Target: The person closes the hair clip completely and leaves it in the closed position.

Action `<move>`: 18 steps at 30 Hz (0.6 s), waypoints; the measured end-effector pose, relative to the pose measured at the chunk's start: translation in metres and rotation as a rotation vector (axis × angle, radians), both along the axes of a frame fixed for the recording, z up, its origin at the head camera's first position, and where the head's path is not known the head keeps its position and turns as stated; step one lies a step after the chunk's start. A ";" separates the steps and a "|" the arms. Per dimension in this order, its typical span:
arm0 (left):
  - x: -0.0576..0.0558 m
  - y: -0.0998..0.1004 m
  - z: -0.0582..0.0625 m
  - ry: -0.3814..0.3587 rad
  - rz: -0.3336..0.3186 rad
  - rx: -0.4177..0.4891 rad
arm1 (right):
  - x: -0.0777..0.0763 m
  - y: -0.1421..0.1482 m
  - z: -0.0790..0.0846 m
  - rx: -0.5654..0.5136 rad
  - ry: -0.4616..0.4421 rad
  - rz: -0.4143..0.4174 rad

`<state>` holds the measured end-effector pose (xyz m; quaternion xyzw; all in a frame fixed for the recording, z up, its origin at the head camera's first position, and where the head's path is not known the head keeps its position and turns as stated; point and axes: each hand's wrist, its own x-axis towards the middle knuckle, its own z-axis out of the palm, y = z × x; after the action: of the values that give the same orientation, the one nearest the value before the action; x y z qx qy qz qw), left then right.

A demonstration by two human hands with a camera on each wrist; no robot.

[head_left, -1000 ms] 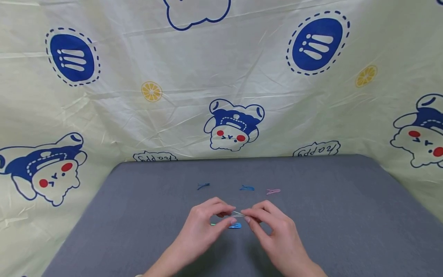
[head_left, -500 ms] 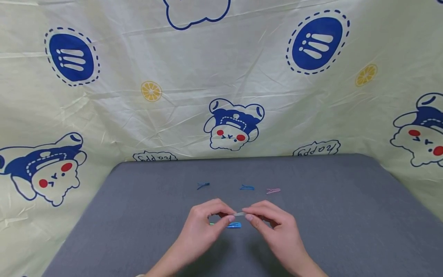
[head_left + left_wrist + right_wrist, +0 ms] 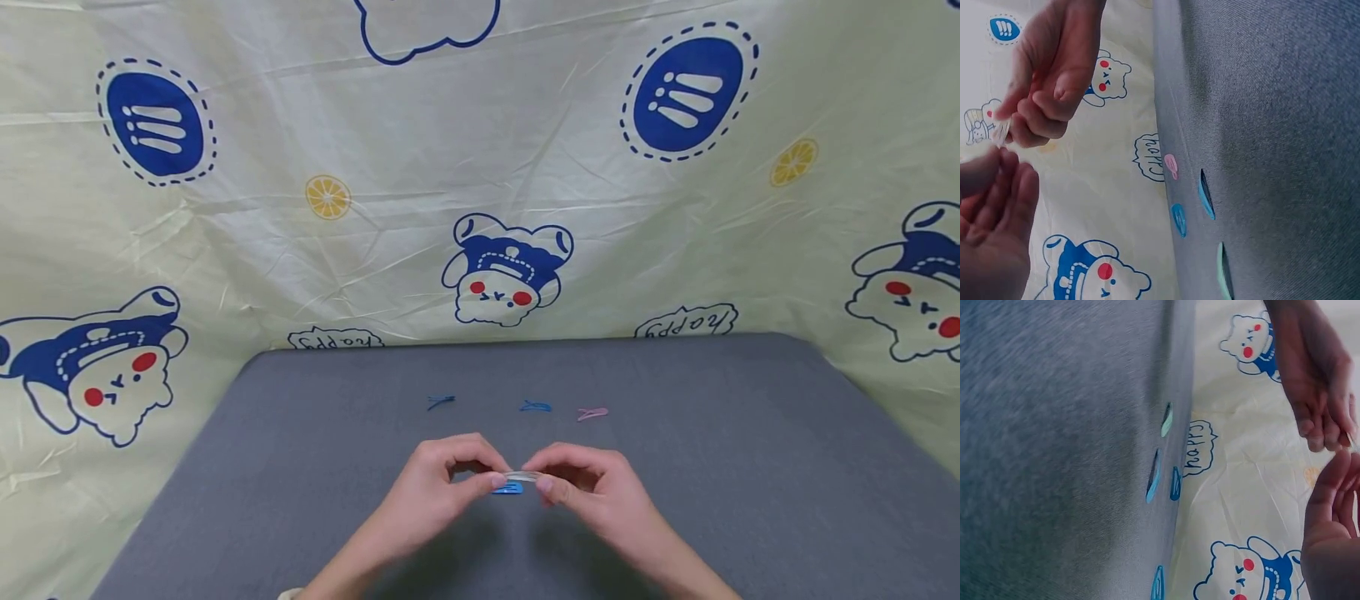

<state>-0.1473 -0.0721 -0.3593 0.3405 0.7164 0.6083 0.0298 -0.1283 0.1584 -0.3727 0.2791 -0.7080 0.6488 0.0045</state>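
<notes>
Near six o'clock, your left hand (image 3: 441,482) and right hand (image 3: 596,485) pinch pale clip (image 3: 522,476) between them, seemingly flexing it; next move likely calls for even pressure.

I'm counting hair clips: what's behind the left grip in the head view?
A light-blue clip peeks out past the left grip, partly covered by it. The green clip, which both wrist views show, can't be seen there, presumably fully covered.
</notes>
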 end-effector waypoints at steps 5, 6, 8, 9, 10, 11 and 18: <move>-0.003 -0.001 -0.004 -0.080 -0.080 0.030 | -0.001 0.002 -0.001 -0.026 -0.059 0.081; -0.004 0.000 -0.005 -0.081 -0.071 0.027 | -0.001 0.002 -0.001 -0.025 -0.085 0.072; -0.004 0.000 -0.005 -0.064 -0.033 0.013 | -0.001 0.001 0.000 -0.023 -0.138 0.041; -0.003 0.001 -0.006 -0.048 -0.009 0.003 | 0.000 0.001 0.001 -0.025 -0.164 0.024; -0.003 0.002 -0.006 -0.032 0.016 -0.005 | 0.000 0.000 0.001 -0.028 -0.188 0.004; -0.003 0.002 -0.006 -0.015 0.041 -0.016 | 0.000 0.000 0.002 -0.035 -0.216 -0.014; 0.001 0.005 -0.003 0.139 0.147 -0.057 | 0.001 -0.003 0.004 -0.087 -0.320 -0.079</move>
<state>-0.1463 -0.0673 -0.3622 0.3274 0.7567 0.5632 -0.0550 -0.1277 0.1551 -0.3691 0.1435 -0.6813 0.7144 -0.0706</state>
